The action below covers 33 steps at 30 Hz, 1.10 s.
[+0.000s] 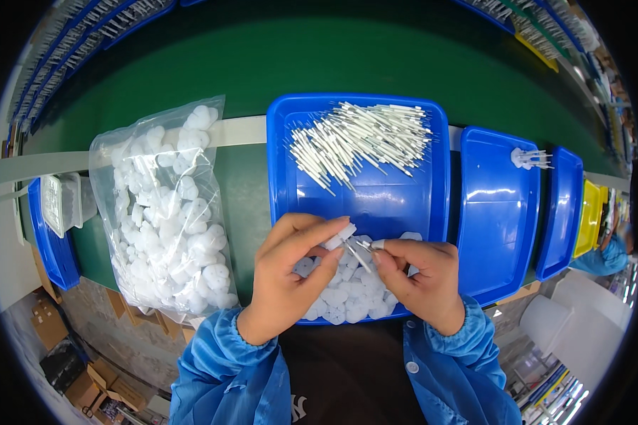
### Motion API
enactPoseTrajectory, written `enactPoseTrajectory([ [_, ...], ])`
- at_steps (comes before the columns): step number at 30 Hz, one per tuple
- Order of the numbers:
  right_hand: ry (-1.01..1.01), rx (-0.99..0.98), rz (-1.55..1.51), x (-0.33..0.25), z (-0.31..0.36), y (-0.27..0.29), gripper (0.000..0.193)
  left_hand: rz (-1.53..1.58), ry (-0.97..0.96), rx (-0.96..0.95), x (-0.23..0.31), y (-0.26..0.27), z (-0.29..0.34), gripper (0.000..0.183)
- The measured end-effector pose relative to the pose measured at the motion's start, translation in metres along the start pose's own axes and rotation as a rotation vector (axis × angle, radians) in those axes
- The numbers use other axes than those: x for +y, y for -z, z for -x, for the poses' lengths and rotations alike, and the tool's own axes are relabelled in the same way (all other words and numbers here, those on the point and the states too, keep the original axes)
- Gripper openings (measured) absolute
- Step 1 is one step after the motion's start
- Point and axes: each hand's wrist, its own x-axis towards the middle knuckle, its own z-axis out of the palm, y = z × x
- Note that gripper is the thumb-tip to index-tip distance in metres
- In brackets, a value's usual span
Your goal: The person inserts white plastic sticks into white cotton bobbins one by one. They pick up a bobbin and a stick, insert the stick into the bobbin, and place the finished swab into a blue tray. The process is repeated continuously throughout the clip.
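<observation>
Both hands (298, 273) (418, 280) in pinch grip

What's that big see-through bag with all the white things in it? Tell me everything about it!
The clear plastic bag is soft, crinkly and see-through, and stuffed with small white plastic caps with rounded, knobbly shapes. It lies slanted on the green belt, its top end crossing a pale strip and its bottom end hanging over the near edge. It sits left of the blue tray with thin white sticks. Neither hand touches it; the left hand is nearest.
</observation>
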Motion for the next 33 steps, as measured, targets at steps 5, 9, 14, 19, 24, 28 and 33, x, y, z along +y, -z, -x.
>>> enactPoseTrajectory([
  [5, 0.034, -0.008, 0.033, -0.002, -0.004, -0.005, 0.012, -0.12, -0.117, 0.041, -0.001, -0.005, -0.002, 0.046],
  [9, -0.002, -0.078, -0.015, 0.003, -0.007, -0.004, 0.012, -0.163, -0.176, -0.006, -0.004, -0.002, -0.007, 0.047],
  [14, -0.225, -0.202, -0.163, 0.0, -0.008, -0.003, 0.013, -0.206, -0.127, -0.042, 0.0, 0.0, -0.004, 0.045],
  [19, 0.267, -0.016, 0.254, 0.011, -0.008, -0.01, 0.013, -0.42, -0.208, -0.065, 0.004, 0.003, -0.001, 0.044],
  [24, 0.374, -0.005, 0.452, 0.012, 0.0, -0.016, 0.012, -0.569, -0.302, -0.009, 0.003, -0.005, 0.005, 0.042],
  [28, 0.307, -0.016, 0.268, 0.012, -0.006, -0.012, 0.012, -0.496, -0.2, -0.034, 0.005, -0.003, 0.008, 0.041],
  [33, 0.289, -0.064, 0.245, 0.012, -0.007, -0.009, 0.012, -0.447, -0.131, -0.058, 0.01, -0.004, 0.009, 0.041],
])
